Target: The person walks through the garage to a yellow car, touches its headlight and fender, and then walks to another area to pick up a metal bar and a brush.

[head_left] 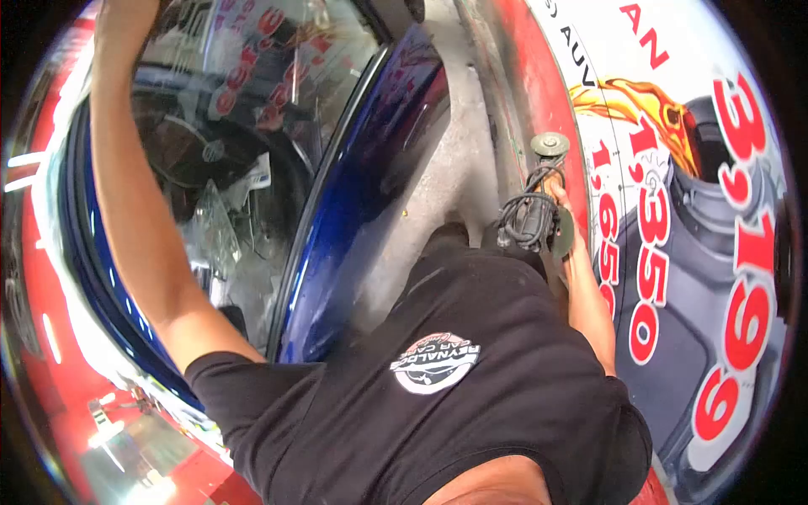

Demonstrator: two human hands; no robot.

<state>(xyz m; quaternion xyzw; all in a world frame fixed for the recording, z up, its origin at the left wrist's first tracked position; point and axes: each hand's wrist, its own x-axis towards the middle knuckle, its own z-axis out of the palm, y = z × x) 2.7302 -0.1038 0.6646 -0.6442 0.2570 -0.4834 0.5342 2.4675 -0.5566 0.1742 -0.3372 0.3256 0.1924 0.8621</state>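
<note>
My right hand grips a dark power tool beside my right hip, its fingers partly hidden by the tool. A grey cord is wound round the tool in several loops. One round greenish disc shows above it, and another dark green disc lies near my wrist. My left arm reaches up along the car window, and the hand lies past the top edge of the view. Through the glass a steering wheel shows.
A blue car door stands to the left of my body. Grey floor runs between the car and a red-edged wall. On the right a large printed banner carries red prices. Red, glossy surfaces with reflections lie at the lower left.
</note>
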